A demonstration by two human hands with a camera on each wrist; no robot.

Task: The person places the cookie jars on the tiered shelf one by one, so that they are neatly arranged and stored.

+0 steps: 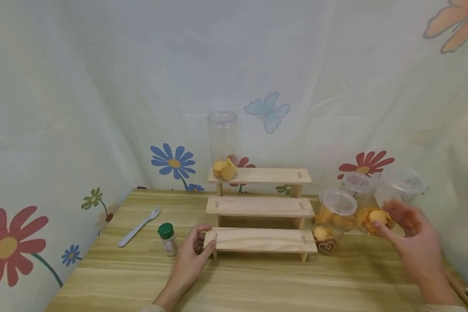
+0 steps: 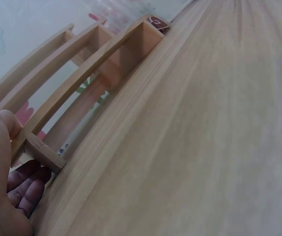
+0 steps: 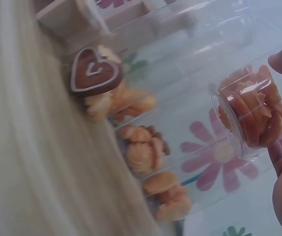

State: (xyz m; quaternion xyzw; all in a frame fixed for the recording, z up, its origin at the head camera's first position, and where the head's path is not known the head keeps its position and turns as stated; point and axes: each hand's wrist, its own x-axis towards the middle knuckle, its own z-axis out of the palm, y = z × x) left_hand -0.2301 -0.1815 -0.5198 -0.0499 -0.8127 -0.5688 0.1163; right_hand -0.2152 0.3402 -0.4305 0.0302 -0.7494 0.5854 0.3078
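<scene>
My left hand (image 1: 192, 252) grips the left end of the lowest step of a three-step wooden shelf (image 1: 259, 239), thumb on top and the other fingers curled beside its leg (image 2: 45, 152). At the right, my right hand (image 1: 417, 242) holds a clear plastic jar (image 1: 403, 182) with cookies (image 3: 254, 108) in its bottom. In the right wrist view, thumb and fingers lie on opposite sides of this jar, and its base hangs above the table. Close beside it stand other clear cookie jars (image 1: 337, 206), the front one showing a heart-shaped chocolate cookie (image 3: 95, 73).
A tall clear jar (image 1: 223, 138) with a few round cookies stands on the left end of the top step. To the left lie a grey fork (image 1: 138, 228) and an upright green-capped shaker (image 1: 167, 240). A wooden handle with a hole (image 1: 462, 290) lies at the lower right.
</scene>
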